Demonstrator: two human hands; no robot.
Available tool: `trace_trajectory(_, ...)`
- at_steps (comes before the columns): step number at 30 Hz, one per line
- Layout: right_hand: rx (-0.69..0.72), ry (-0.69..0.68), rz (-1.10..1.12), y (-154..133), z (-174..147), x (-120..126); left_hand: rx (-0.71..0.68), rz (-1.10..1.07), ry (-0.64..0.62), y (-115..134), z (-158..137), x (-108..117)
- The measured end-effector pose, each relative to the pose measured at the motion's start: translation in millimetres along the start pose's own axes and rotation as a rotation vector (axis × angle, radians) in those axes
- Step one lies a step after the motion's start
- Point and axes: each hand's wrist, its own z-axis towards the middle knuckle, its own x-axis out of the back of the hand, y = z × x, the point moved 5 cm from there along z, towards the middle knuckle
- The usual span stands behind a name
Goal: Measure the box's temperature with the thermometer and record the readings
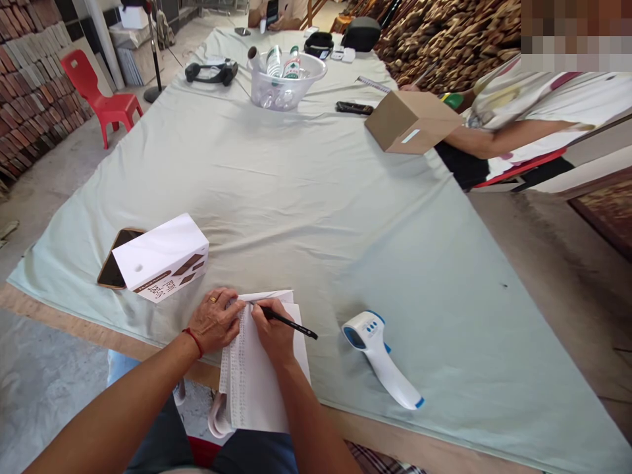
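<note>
- Both bare forearms reach forward from the near edge, the left slanting in rightward, the right angled up and leftward; their hands nearly meet.
- The white stack of paper sheets (266, 392), written or printed along its left side, lies between the forearms, overhanging the near edge of the cloth-covered worktop (257, 178).
- The left hand (214, 322), palm down, is loosely spread with bent fingers, resting on the paper's upper left part.
- The right hand (274, 332) is closed around a slim black pen (299, 327), its writing end at the top of the sheets.
- A white-and-blue plastic infrared thermometer (382, 365) lies right of the paper.
- A white printed carton (165, 253) partly covers a dark-screened phone (112, 266); its contents are hidden.
- Farther right stands a brown cardboard box (415, 125), its inside unseen, before another person's forearm (469, 139).
- Beyond, a translucent plastic basin (317, 70) holds bottles (292, 67), some green-and-white labelled.
</note>
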Motion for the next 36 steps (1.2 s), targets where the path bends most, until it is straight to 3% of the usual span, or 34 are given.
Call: trace_trajectory(36,-0.028,0.037,0.033,4.1,-0.4,0.7,-0.005,0.013,-0.001,0.1,-0.1,0.9)
